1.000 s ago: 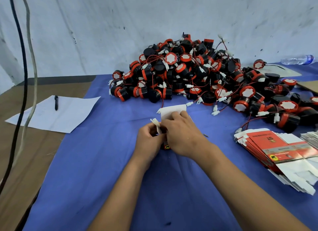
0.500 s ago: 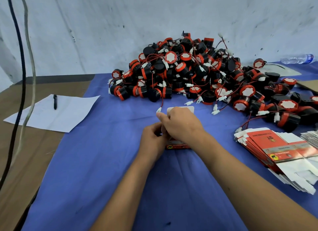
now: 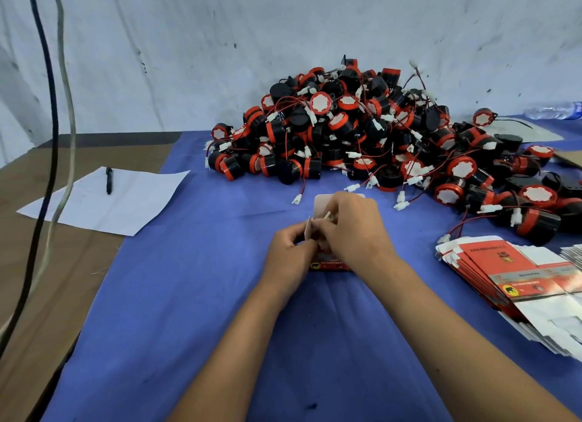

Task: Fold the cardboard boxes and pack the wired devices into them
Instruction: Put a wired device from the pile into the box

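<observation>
Left hand (image 3: 291, 248) curled, fingertips pinching a white side flap of the small red-and-white cardboard box (image 3: 330, 264). Right hand (image 3: 352, 229) curled over the box top, fingers gripping flaps there; exact finger placement hidden. Box sitting mid-table on the blue cloth-covered table (image 3: 189, 295), red printed side with a yellow logo facing the camera, white rounded flap sticking up behind the right hand. Whether a device sits inside: cannot tell.

Just beyond the hands, towards the far edge: big heap of black-and-red round wired devices (image 3: 362, 132) with red wires and white connectors, spreading to the right edge. Near the right edge, close to the camera: fanned stack of flat red-and-white unfolded cartons (image 3: 519, 280). Far right corner: clear plastic water bottle (image 3: 554, 110) lying down. Left side, on bare brown surface: white paper sheet (image 3: 104, 201), black pen (image 3: 109, 180) on it. Two hanging cables (image 3: 53, 107), dark and pale, at left.
</observation>
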`<state>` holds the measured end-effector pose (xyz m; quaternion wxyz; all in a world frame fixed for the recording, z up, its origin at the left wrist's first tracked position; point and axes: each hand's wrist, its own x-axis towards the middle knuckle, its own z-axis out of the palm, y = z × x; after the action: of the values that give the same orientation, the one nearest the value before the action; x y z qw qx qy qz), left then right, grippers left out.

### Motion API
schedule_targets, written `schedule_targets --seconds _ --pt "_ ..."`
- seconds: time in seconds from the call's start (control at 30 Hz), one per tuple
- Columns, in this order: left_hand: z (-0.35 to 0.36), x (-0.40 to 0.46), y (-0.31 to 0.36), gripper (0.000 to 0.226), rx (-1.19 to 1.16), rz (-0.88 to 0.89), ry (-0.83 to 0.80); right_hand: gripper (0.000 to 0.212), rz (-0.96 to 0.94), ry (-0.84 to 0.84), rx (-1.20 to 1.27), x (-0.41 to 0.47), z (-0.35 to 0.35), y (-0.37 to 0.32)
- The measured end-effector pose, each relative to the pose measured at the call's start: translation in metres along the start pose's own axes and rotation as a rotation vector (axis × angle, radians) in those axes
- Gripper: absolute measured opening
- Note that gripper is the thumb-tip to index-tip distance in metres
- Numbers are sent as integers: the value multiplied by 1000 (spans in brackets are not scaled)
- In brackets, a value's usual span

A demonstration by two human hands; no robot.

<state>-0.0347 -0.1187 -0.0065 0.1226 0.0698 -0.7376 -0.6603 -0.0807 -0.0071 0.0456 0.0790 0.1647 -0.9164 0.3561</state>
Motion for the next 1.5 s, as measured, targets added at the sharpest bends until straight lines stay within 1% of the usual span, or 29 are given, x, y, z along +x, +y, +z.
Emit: schedule_targets --seconds 0.07,0.1,0.17,0.23,0.3,0.33,0.37,0.4,0.43,0.47,0.53,0.6,0.67,0.73,0.77,0.83,0.9,1.03,1.13,1.3,1.5 --pt "3 0 1 21 -16 4 34 19 -25 -24 -36 -3 -1 -1" --pt "4 0 0 19 -23 5 41 17 -30 -41 -64 -4 0 -2" --pt "5 0 -1 25 -17 22 51 15 -51 -104 -74 -4 0 -3" --pt "5 2 -4 33 4 40 69 23 -74 -207 -57 -4 -2 -2" --pt "6 3 -6 34 11 43 87 33 -104 -265 -79 -4 -6 -2" --pt "6 3 -6 31 8 49 87 35 -118 -249 -86 -5 -7 -2" --pt "7 4 -7 27 5 57 83 32 -129 -200 -68 -7 -7 -2" --pt "7 3 -7 25 3 72 75 24 -137 -131 -33 -9 -6 0" --pt "6 3 -7 27 5 86 63 17 -147 -61 -2 -11 -3 1" --pt "6 2 -8 30 3 94 52 16 -154 -19 11 -14 -1 1" --pt "4 -1 -8 33 -6 85 17 19 -172 -11 2 -17 3 5" --pt "-4 -2 -5 30 -39 64 -63 19 -182 -19 -12 -16 2 8" --pt "-16 -2 -1 25 -94 36 -210 17 -199 -27 -53 -16 -1 10" --pt "-24 -1 -1 33 -124 36 -330 17 -224 -40 -127 -18 -4 9" --pt "-24 -1 -1 37 -117 50 -337 17 -236 -49 -148 -18 -5 9" --pt "-20 -2 -2 39 -85 70 -274 16 -258 -90 -177 -19 -7 11" --pt "-17 -2 -3 40 -59 78 -249 15 -279 -156 -204 -18 -8 17" --pt "-18 1 -6 50 -75 69 -245 28 -386 -284 -217 -22 -12 31" --pt "-17 1 -8 51 -68 69 -243 32 -445 -285 -307 -24 -13 36" --pt "-19 2 -8 50 -53 60 -258 28 -428 -233 -272 -24 -17 37" --pt "-20 3 -9 52 -41 67 -272 25 -395 -258 -439 -22 -21 26"
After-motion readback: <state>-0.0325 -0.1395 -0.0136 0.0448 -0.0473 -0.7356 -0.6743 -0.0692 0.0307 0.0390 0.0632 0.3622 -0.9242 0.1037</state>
